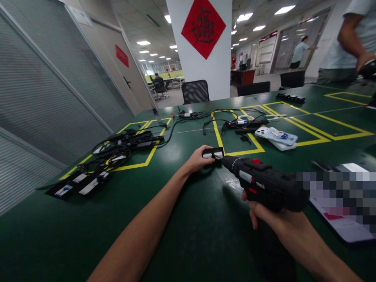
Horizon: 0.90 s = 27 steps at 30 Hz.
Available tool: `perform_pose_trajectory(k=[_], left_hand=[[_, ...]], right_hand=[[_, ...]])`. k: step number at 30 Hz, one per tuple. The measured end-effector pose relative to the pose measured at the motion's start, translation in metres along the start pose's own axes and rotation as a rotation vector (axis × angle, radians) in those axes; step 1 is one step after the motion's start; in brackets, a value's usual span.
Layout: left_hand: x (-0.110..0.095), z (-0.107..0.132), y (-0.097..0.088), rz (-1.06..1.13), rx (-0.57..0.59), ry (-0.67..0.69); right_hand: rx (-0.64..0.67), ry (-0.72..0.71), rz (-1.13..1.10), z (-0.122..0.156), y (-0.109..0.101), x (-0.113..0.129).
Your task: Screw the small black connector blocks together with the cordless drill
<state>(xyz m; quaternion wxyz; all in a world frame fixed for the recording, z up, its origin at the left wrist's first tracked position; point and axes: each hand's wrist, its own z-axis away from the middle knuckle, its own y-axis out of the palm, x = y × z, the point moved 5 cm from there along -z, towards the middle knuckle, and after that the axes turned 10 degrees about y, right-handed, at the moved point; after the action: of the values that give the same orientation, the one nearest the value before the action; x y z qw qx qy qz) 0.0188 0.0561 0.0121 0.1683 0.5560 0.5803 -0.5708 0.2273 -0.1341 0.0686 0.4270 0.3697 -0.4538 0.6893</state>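
In the middle of the green table [182, 219], my left hand [197, 159] grips a small black box-like part [217, 150] with white or silvery pieces inside it. My right hand [264, 215] is wrapped round the handle of a black cordless drill [264, 182] with red accents. The drill points left, and its bit meets the small part or ends right at it; I cannot tell whether they touch. My left thumb and fingers lie at the left end of the part, close to the bit.
Tangled black cables [132, 141] and flat black-and-white pieces [92, 183] lie at left. Beyond the drill are patterned phones [277, 137], a roll of tape [245, 118] and more cables. A partly blurred device [340, 211] lies at right. A person [340, 51] stands at the far right edge.
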Motion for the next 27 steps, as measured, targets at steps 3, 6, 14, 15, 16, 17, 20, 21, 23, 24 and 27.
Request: perform_pose_trajectory(k=[3,6,14,15,16,17,20,21,23,24,27], left_hand=[[-0.002,0.0,0.0,0.0,0.007,-0.001],[-0.003,0.0,-0.001,0.002,0.006,-0.002],[-0.007,0.0,-0.002,0.003,-0.004,-0.01],[-0.007,0.0,-0.002,0.007,-0.005,-0.013],[-0.006,0.0,-0.002,0.012,-0.005,-0.016],[-0.006,0.0,-0.001,0.014,-0.003,-0.02],[-0.006,0.0,-0.001,0.014,0.002,-0.021],[-0.005,0.0,-0.001,0.014,0.003,-0.02],[-0.005,-0.001,-0.001,0.019,0.004,-0.019],[-0.005,0.0,-0.001,0.022,0.004,-0.02],[-0.004,0.0,-0.001,0.035,0.006,-0.019]], right_hand=[[-0.006,0.06,-0.02,0.0,0.002,-0.003],[-0.007,0.094,-0.046,0.001,0.004,-0.004],[0.023,0.118,-0.043,0.001,0.007,-0.005],[0.021,0.112,-0.044,0.001,0.007,-0.005],[0.019,0.111,-0.044,0.001,0.007,-0.006],[0.017,0.112,-0.042,0.001,0.007,-0.006],[0.039,0.116,-0.037,0.0,0.007,-0.01],[0.041,0.123,-0.034,0.0,0.007,-0.012],[0.049,0.127,-0.037,-0.001,0.007,-0.014],[0.054,0.128,-0.041,-0.001,0.007,-0.015],[0.061,0.123,-0.067,0.0,0.008,-0.013]])
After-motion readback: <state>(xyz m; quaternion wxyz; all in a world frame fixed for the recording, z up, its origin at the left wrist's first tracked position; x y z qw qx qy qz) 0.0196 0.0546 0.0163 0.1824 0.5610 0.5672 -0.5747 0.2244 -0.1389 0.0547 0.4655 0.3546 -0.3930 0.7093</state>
